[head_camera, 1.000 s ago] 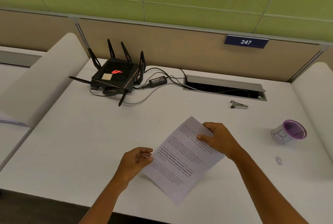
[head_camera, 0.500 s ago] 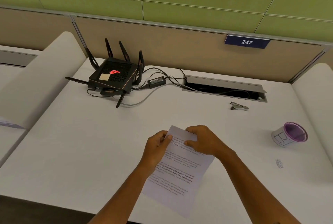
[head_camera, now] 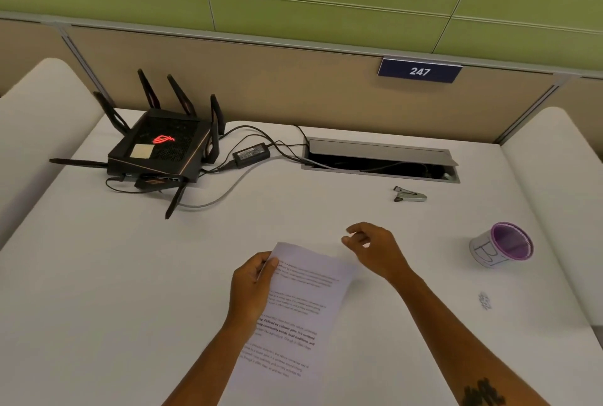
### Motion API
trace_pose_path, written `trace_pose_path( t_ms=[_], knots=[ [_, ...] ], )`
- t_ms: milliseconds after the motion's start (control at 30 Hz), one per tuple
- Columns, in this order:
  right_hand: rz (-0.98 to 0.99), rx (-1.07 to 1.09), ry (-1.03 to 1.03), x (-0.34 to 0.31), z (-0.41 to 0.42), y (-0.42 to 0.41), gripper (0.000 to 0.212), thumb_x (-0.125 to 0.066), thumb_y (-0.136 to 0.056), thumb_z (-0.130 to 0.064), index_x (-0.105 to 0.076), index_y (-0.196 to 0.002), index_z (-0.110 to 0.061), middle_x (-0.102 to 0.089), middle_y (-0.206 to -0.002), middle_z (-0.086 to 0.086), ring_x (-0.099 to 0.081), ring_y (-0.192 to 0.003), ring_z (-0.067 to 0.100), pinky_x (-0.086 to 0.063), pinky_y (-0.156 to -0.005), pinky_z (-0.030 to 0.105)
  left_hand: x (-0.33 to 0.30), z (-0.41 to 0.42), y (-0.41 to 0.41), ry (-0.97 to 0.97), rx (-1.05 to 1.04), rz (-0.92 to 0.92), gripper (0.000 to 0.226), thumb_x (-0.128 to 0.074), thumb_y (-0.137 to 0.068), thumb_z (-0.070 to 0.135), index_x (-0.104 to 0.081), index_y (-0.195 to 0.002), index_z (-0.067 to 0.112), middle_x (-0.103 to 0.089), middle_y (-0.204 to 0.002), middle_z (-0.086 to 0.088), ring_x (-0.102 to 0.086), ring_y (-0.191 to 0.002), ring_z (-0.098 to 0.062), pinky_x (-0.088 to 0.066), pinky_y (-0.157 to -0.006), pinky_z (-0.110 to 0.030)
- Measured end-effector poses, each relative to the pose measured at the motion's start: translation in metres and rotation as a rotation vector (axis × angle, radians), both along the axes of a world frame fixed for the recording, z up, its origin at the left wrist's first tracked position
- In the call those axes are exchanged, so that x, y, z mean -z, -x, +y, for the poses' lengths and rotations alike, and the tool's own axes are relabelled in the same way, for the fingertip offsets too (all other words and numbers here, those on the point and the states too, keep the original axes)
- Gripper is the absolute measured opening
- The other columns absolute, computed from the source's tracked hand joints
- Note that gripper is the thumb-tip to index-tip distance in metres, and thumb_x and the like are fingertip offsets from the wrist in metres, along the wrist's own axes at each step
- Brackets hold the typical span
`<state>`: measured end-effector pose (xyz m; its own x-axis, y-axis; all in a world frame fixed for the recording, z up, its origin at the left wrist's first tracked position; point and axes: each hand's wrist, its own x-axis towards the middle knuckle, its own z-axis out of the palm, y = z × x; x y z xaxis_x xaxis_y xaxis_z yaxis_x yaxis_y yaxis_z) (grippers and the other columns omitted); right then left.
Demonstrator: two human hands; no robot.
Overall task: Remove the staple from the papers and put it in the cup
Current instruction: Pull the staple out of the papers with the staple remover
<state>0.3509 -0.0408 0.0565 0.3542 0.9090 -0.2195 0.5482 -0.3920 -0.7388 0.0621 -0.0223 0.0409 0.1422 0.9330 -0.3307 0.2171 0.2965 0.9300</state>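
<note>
Left hand (head_camera: 253, 288) is pinching the papers (head_camera: 295, 311), right hand (head_camera: 375, 249) is hovering loosely curled, empty; one-handed, sheets may sag.

The light is soft and even, and it seems to come from above. The white desk (head_camera: 130, 275) is bright but shows no hard glare. Shadows are weak: a pale one lies under the papers (head_camera: 303, 307) and a small one beside the cup (head_camera: 501, 244). The red logo on the router (head_camera: 156, 151) glows by itself. The wide lens bends the straight lines, so the partition (head_camera: 261, 79) curves near the edges. The picture is a little soft; the print on the papers cannot be read, and the right hand (head_camera: 375, 249) looks slightly blurred.
</note>
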Motion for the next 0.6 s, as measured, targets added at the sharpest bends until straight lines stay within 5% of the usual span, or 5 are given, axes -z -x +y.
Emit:
trace_pose_path(
  t_ms=[233,433,600],
  knots=[
    [-0.408,0.184,0.053,0.041,0.031,-0.097,0.05,-0.081,-0.087,-0.021,-0.062,-0.133,-0.016,-0.06,-0.138,0.007,-0.052,-0.133,0.03,-0.046,-0.107,0.043,0.017,0.017,-0.009,0.031,-0.008,0.054,0.016,-0.06,-0.104,0.033,-0.075,-0.109,0.03,-0.08,-0.095,0.006,-0.077,-0.085,-0.016,-0.066,-0.074,-0.034],
    [-0.527,0.165,0.154,0.05,0.064,-0.146,0.078,-0.084,-0.084,-0.024,-0.044,-0.151,-0.016,-0.037,-0.161,0.011,-0.035,-0.148,0.034,-0.041,-0.113,0.053,0.031,0.034,-0.019,0.038,0.039,0.125,0.016,-0.059,-0.103,0.036,-0.075,-0.105,0.031,-0.08,-0.093,0.004,-0.077,-0.083,-0.019,-0.066,-0.076,-0.04],
    [-0.561,0.093,0.228,0.062,0.083,-0.167,0.067,-0.074,-0.092,-0.025,-0.044,-0.153,-0.022,-0.04,-0.16,0.007,-0.033,-0.148,0.03,-0.037,-0.114,0.052,0.037,0.044,-0.028,0.035,0.07,0.16,0.016,-0.059,-0.104,0.035,-0.074,-0.102,0.032,-0.079,-0.088,0.008,-0.076,-0.079,-0.015,-0.064,-0.069,-0.032]
  ],
)
